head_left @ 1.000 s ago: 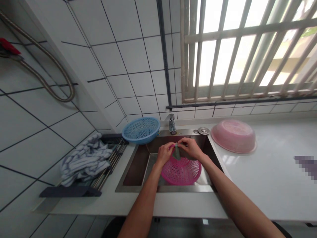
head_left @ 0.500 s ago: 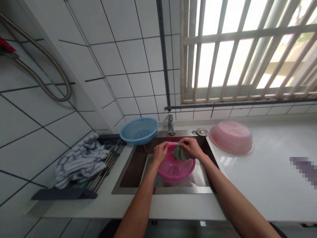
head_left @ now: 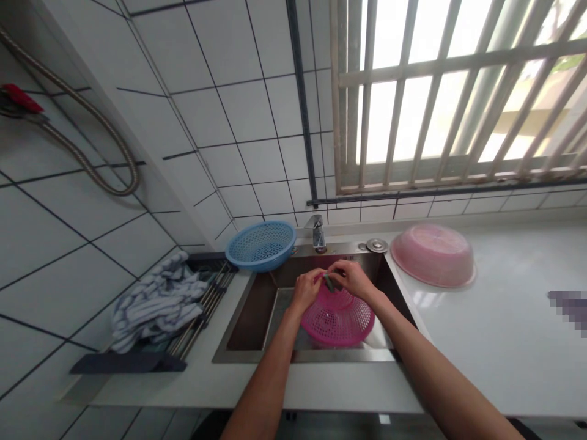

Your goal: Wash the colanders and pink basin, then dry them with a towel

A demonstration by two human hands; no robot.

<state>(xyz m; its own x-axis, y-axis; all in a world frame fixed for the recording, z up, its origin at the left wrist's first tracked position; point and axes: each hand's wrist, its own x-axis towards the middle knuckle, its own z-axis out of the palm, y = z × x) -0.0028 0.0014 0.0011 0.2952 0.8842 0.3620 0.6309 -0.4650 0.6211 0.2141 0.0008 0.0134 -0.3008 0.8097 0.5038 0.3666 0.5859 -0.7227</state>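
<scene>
Left hand (head_left: 306, 289) grips the far rim of the pink basket (head_left: 338, 327), which is within the sink (head_left: 243, 327). Right hand (head_left: 351, 278) pinches the green cloth (head_left: 329, 283) at the same rim, just beside the left. Blue basket (head_left: 260, 245) sits at the sink's back left corner; pink basin (head_left: 433, 255) lies upside down on the desk (head_left: 504, 348), right.
</scene>
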